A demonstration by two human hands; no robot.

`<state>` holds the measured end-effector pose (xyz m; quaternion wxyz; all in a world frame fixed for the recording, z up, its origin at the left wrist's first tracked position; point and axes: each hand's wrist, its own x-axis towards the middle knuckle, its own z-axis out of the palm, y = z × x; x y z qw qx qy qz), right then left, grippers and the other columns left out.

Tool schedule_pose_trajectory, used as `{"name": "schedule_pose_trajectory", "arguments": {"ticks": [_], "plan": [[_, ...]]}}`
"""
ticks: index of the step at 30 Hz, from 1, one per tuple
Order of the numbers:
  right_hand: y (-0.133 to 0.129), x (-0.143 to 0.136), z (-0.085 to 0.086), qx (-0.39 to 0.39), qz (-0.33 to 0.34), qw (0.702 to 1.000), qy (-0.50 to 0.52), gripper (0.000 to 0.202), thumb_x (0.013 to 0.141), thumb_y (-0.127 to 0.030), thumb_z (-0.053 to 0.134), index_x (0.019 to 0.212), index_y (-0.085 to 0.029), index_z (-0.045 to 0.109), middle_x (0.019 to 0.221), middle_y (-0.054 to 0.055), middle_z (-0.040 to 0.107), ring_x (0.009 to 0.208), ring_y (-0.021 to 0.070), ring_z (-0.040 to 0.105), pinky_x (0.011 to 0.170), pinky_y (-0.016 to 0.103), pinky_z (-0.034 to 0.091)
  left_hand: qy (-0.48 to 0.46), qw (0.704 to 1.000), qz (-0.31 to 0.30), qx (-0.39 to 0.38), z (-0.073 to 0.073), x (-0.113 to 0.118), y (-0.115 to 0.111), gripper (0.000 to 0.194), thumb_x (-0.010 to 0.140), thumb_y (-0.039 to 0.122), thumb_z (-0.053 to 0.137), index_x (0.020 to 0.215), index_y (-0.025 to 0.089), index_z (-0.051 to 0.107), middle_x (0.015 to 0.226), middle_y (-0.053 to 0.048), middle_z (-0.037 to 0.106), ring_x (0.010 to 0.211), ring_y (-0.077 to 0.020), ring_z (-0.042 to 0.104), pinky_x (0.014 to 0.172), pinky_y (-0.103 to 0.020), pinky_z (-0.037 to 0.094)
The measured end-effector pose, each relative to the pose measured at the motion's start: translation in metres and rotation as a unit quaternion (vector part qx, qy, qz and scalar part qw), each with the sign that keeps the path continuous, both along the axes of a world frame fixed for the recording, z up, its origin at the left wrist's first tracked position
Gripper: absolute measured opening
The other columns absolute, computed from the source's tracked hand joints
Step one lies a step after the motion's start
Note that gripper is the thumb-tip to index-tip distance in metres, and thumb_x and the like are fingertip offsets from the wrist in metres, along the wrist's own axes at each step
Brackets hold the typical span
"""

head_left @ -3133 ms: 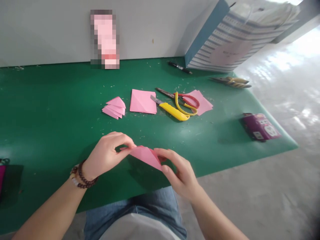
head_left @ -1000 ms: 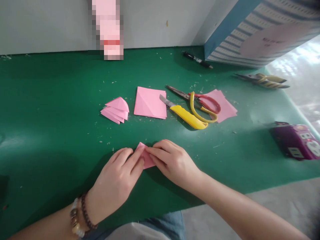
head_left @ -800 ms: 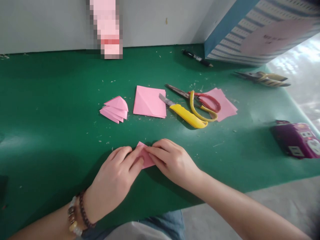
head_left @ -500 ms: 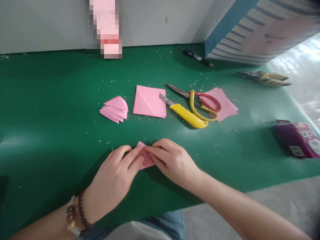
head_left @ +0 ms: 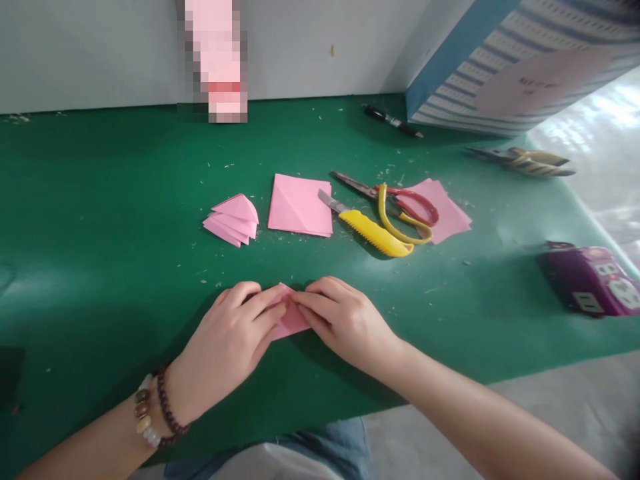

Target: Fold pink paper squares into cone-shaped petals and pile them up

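A small folded piece of pink paper (head_left: pixel 293 322) lies on the green table near its front edge, between my hands. My left hand (head_left: pixel 233 340), with two bracelets at the wrist, presses its fingertips on the paper's left part. The fingers of my right hand (head_left: pixel 350 320) are closed on the paper's upper right part, and they hide some of it. Beyond my hands sit a stack of pink squares (head_left: pixel 300 205) and, to its left, several folded pink pieces (head_left: pixel 233 220) that overlap.
A yellow cutter (head_left: pixel 377 233) touches the square stack. Scissors (head_left: pixel 400 203) lie over more pink paper (head_left: pixel 447 210). Farther off are a black pen (head_left: pixel 393 121), pliers (head_left: pixel 525 161) and a striped box (head_left: pixel 505 73). A purple object (head_left: pixel 593 280) stands at the right.
My left fingers have shifted slightly on the paper, the thumb drawing back to the left. My right hand stays on the paper. The view has moved a little.
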<state>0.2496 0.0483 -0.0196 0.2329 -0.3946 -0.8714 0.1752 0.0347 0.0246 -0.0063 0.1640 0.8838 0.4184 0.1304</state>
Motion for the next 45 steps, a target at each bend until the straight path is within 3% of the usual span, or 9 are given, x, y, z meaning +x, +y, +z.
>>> {"name": "schedule_pose_trajectory", "arguments": {"ticks": [3, 8, 15, 19, 22, 25, 28, 36, 45], "plan": [[-0.001, 0.002, 0.001, 0.037, 0.006, 0.999, -0.013, 0.022, 0.097, -0.016, 0.048, 0.095, -0.016, 0.071, 0.086, 0.007, 0.065, 0.077, 0.0149, 0.057, 0.070, 0.027, 0.053, -0.009, 1.000, 0.005, 0.014, -0.002, 0.000, 0.002, 0.026, 0.099, 0.028, 0.049, 0.120, 0.020, 0.062, 0.134, 0.002, 0.060, 0.105, -0.0217, 0.050, 0.090, -0.041, 0.051], [-0.014, 0.001, 0.008, 0.168, -0.001, 0.981, -0.095, 0.020, 0.096, -0.016, 0.052, 0.085, -0.019, 0.068, 0.083, 0.005, 0.065, 0.079, 0.0180, 0.051, 0.068, 0.031, 0.043, -0.003, 0.999, 0.000, 0.033, -0.005, 0.000, 0.001, 0.027, 0.097, 0.026, 0.052, 0.121, 0.019, 0.061, 0.133, -0.002, 0.061, 0.102, -0.0216, 0.052, 0.089, -0.041, 0.051], [-0.026, -0.017, 0.006, 0.180, 0.042, 0.973, -0.137, 0.029, 0.096, -0.009, 0.043, 0.080, -0.013, 0.066, 0.073, 0.006, 0.060, 0.070, 0.0183, 0.043, 0.063, 0.031, 0.037, -0.011, 0.999, 0.005, 0.040, -0.007, -0.001, 0.002, 0.024, 0.096, 0.026, 0.053, 0.117, 0.020, 0.063, 0.129, -0.005, 0.063, 0.104, -0.0219, 0.053, 0.088, -0.040, 0.051], [-0.035, -0.012, 0.002, 0.145, 0.039, 0.982, -0.116, 0.025, 0.096, -0.010, 0.046, 0.082, -0.013, 0.067, 0.074, 0.005, 0.062, 0.071, 0.0181, 0.046, 0.064, 0.031, 0.040, -0.003, 0.999, 0.000, 0.037, -0.008, -0.002, 0.002, 0.024, 0.096, 0.027, 0.053, 0.116, 0.020, 0.065, 0.132, -0.002, 0.061, 0.102, -0.0218, 0.052, 0.089, -0.040, 0.051], [-0.049, -0.006, 0.003, 0.093, -0.006, 0.993, -0.070, 0.016, 0.096, -0.016, 0.050, 0.096, -0.015, 0.067, 0.082, 0.005, 0.067, 0.076, 0.0181, 0.054, 0.067, 0.032, 0.045, -0.001, 0.999, -0.001, 0.038, -0.009, -0.002, 0.002, 0.023, 0.096, 0.031, 0.055, 0.112, 0.020, 0.066, 0.132, -0.001, 0.062, 0.103, -0.0214, 0.052, 0.089, -0.039, 0.050], [-0.067, -0.007, 0.008, 0.051, -0.082, 0.995, -0.001, 0.027, 0.094, -0.015, 0.051, 0.119, -0.016, 0.058, 0.103, 0.008, 0.071, 0.107, 0.0240, 0.060, 0.092, 0.042, 0.048, 0.004, 0.999, -0.006, 0.041, -0.008, -0.003, 0.002, 0.022, 0.094, 0.030, 0.057, 0.111, 0.020, 0.066, 0.132, -0.003, 0.062, 0.105, -0.0222, 0.052, 0.090, -0.039, 0.050], [-0.084, -0.015, 0.010, 0.002, -0.126, 0.992, 0.024, 0.037, 0.091, -0.012, 0.047, 0.128, -0.019, 0.051, 0.115, 0.008, 0.070, 0.134, 0.0283, 0.047, 0.111, 0.057, 0.034, 0.006, 0.999, -0.004, 0.044, -0.007, -0.002, 0.002, 0.024, 0.094, 0.029, 0.058, 0.115, 0.019, 0.065, 0.132, -0.004, 0.062, 0.107, -0.0231, 0.052, 0.090, -0.040, 0.050], [-0.096, -0.027, 0.003, -0.057, -0.170, 0.984, 0.011, 0.042, 0.093, -0.015, 0.045, 0.134, -0.017, 0.040, 0.112, 0.010, 0.074, 0.144, 0.0310, 0.032, 0.111, 0.069, 0.030, -0.005, 0.999, 0.003, 0.052, -0.009, -0.002, 0.001, 0.029, 0.095, 0.033, 0.055, 0.120, 0.020, 0.064, 0.133, -0.004, 0.061, 0.104, -0.0227, 0.052, 0.090, -0.041, 0.051], [-0.093, -0.008, 0.003, -0.038, -0.234, 0.971, 0.014, 0.045, 0.094, -0.019, 0.047, 0.138, -0.018, 0.036, 0.112, 0.007, 0.074, 0.143, 0.0318, 0.033, 0.112, 0.071, 0.023, 0.003, 0.999, -0.008, 0.051, -0.011, -0.004, 0.001, 0.029, 0.094, 0.026, 0.056, 0.121, 0.020, 0.063, 0.135, -0.004, 0.060, 0.105, -0.0240, 0.051, 0.090, -0.042, 0.050]]}}
